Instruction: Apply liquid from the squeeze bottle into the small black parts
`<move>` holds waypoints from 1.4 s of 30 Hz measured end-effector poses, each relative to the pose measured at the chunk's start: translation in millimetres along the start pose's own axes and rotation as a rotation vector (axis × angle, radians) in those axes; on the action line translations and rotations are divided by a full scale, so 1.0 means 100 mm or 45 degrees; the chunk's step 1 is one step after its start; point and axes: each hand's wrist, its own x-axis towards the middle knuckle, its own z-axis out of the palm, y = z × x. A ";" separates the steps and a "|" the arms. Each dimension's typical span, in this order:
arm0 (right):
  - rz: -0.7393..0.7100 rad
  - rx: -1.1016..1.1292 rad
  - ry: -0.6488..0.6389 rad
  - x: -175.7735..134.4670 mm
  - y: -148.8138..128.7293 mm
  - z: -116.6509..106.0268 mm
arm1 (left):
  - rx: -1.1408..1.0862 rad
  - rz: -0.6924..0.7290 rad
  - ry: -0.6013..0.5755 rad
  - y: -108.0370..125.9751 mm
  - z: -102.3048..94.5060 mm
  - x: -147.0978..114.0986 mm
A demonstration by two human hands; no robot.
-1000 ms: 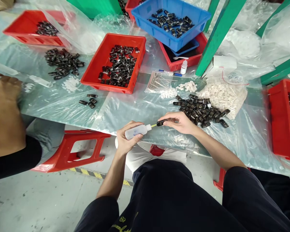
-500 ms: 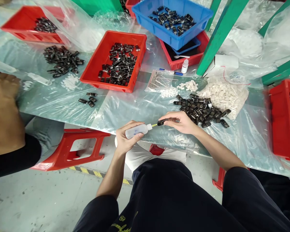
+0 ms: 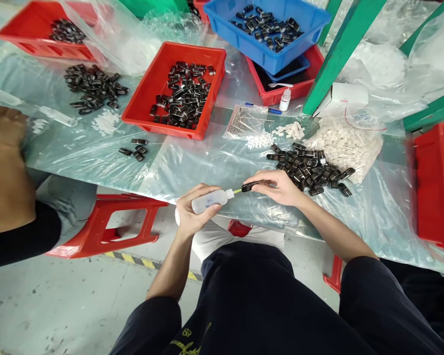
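In my left hand (image 3: 194,212) lies a translucent white squeeze bottle (image 3: 210,201), held on its side with a thin yellowish nozzle pointing right. My right hand (image 3: 276,187) pinches a small glossy black plastic part (image 3: 248,187) by its right end. The nozzle tip meets or nearly meets the part's left end; actual contact is too small to tell. Both hands are above the table's front edge. Just behind my right hand a pile of similar black parts (image 3: 307,167) is spread on the plastic sheeting.
Behind the pile sits a clear bag of small white pieces (image 3: 346,145). A red bin (image 3: 133,116) of black parts stands back left, a blue bin (image 3: 266,61) farther back, and another red bin (image 3: 432,187) right. A green post (image 3: 340,59) rises behind. A co-worker's arm (image 3: 7,177) rests left.
My hands, the bottle and the black part keep almost the same position. The view has shifted very slightly.
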 end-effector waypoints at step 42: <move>-0.005 -0.013 -0.020 -0.01 -0.04 -0.01 | 0.074 -0.008 -0.074 0.13 -0.08 0.03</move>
